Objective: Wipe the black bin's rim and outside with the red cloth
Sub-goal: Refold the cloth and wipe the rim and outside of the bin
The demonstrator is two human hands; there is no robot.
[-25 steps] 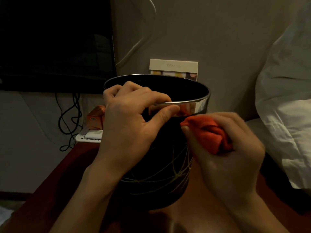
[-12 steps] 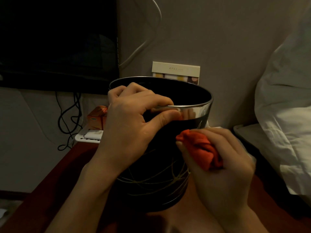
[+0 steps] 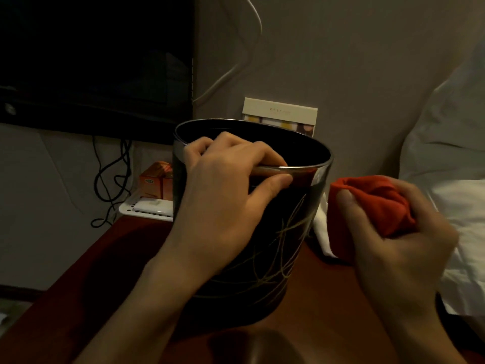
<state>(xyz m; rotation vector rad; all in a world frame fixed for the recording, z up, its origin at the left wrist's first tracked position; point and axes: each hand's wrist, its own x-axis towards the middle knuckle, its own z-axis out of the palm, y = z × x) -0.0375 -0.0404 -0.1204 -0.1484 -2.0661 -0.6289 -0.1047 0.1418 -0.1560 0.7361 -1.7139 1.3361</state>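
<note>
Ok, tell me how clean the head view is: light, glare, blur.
Head view: dim warm light; glare streaks the black bin's chrome rim; right hand and red cloth are motion-blurred; left hand gripping the rim is sharp; the screen is nearly black.

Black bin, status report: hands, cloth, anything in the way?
Left hand grips black bin at its rim. Right hand holds red cloth bunched, beside bin, apart. Nothing between them.

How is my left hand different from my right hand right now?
The left hand grips the bin at its metal rim, fingers inside and thumb outside; the right hand holds the balled red cloth beside the bin, apart from it. The left looks sharp, the right blurred. Both are curled round something.
</note>
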